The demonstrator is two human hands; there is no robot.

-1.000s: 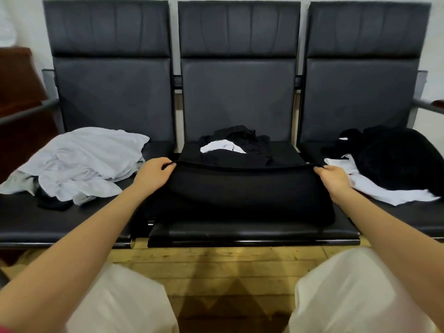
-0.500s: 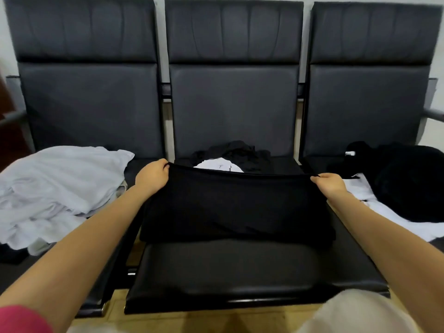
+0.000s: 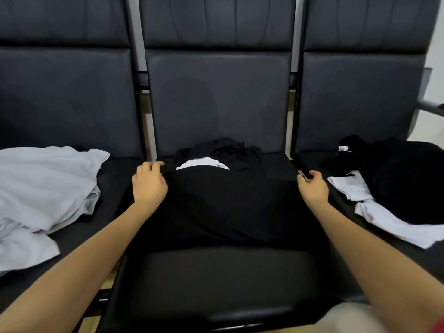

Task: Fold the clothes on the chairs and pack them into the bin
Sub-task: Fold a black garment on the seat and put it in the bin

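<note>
A black garment (image 3: pixel 228 207) lies spread flat across the middle chair seat (image 3: pixel 216 280), folded into a wide band. My left hand (image 3: pixel 149 183) grips its far left corner with curled fingers. My right hand (image 3: pixel 312 186) pinches its far right corner. Behind it, against the backrest, sits a crumpled black piece (image 3: pixel 223 150) on top of a white one (image 3: pixel 204 163). No bin is in view.
A pile of pale grey-white clothes (image 3: pixel 43 188) covers the left seat. On the right seat a black heap (image 3: pixel 403 179) rests on a white garment (image 3: pixel 389 222). Three dark padded backrests (image 3: pixel 216 97) stand behind, with a metal armrest (image 3: pixel 430 105) at far right.
Both hands have lowered the black garment's top edge away from me and laid it flat on the middle seat. The camera has moved closer to the chairs.
</note>
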